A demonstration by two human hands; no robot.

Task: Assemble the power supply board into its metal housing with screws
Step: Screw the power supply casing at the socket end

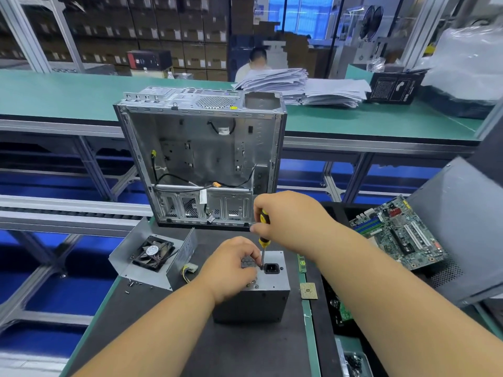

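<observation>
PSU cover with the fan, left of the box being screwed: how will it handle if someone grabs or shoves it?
The cover looks like thin bent sheet metal, so probably light and stiff, with edges that may bite. The fan likely weights one side. Its wire bundle trails loose and may snag. Pushed, it should slide and could scatter the small screws beside it.

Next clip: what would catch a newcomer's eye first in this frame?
Front and centre, the right hand grips a yellow-and-black screwdriver, its tip down on the top face of the grey power supply housing, while the left hand rests on that housing with its fingers by the tip. Just behind stands an open computer case, its bare metal interior facing the camera. A green motherboard lies to the right.
</observation>
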